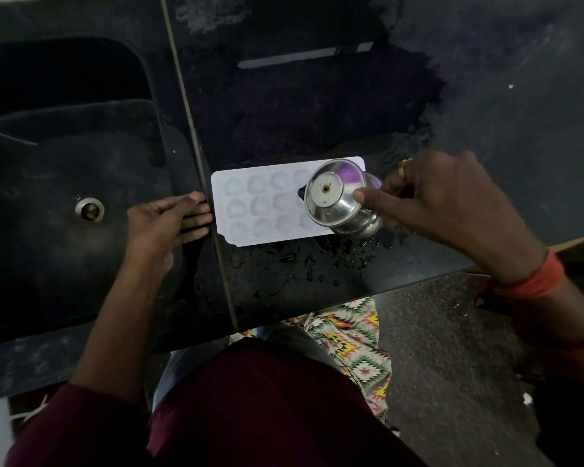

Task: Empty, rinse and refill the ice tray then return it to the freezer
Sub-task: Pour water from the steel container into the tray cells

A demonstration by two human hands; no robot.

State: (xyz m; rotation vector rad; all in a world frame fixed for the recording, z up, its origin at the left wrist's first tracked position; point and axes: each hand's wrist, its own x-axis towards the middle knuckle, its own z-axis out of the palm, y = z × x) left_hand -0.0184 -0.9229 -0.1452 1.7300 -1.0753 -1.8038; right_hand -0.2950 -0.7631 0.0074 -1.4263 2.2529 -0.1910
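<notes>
overhead, the right hand [442,200] gripped a tilted round steel pot [341,200] to refill the white plastic ice tray [250,203], while the left hand's [162,224] straight fingers [196,214] steadied the tray's end.

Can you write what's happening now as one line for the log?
step: refill | right hand grips pot, tipped over tray right end | left hand flat by tray's left edge | counter wet

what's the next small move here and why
Probably ease the tilted steel pot in the right hand leftward along the ice tray: it hangs over the right end only, the left cells lie uncovered, and the left hand rests flat at the tray's left edge. Whether the cells hold water is unclear.
</notes>
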